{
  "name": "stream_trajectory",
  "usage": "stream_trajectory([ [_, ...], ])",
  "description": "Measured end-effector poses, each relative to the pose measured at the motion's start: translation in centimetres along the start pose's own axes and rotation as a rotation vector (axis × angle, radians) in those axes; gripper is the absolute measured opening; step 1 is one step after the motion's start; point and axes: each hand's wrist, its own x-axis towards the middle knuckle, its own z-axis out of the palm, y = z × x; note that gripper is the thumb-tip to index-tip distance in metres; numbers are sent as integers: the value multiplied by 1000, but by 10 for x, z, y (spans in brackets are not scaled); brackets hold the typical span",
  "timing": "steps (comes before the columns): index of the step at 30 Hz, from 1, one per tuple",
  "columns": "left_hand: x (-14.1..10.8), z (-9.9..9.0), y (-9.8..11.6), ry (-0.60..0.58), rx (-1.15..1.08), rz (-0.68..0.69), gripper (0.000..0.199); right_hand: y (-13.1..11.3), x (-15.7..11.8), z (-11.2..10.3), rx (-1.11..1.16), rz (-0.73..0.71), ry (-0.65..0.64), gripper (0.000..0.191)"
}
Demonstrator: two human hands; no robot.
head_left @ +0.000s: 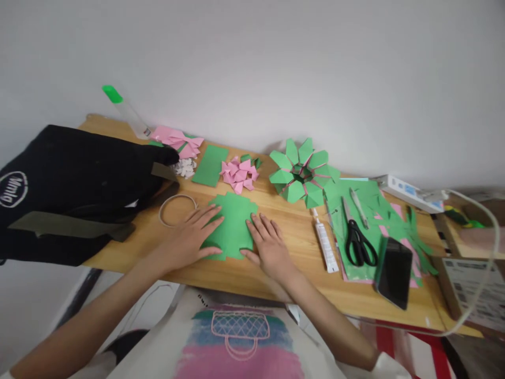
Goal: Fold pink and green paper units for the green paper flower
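Several green paper pieces [233, 223] lie overlapping in a loose stack on the table in front of me. My left hand [197, 231] rests flat at their left edge, fingers stretched out and touching the paper. Against the right edge lies my right hand [270, 245], its fingers also extended, the tips touching the paper. A thin ring [161, 215] sits just left of my left hand. Behind the stack are folded pink paper pieces [239, 173] and a green paper rectangle [211, 166]. A round green and pink folded paper model [292, 190] stands at the back, right of centre.
On the right lie a glue tube [325, 246], black-handled scissors [359, 245], a pen-like tool [359, 208], a phone [394, 273] and green scraps [418, 242]. A power strip [408, 193] has a trailing cable. A black bag [79, 184] covers the table's left end.
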Motion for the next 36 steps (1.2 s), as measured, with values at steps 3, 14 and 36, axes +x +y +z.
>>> stream_trajectory([
  [3,-8,16,-9,24,2,79,66,4,-3,-1,-89,-15,10,59],
  [14,-6,15,-3,205,-379,30,38,-4,-21,-12,-154,-23,170,57],
  [36,47,-59,89,-98,-1109,36,49,-47,9,-109,716,10,384,19],
])
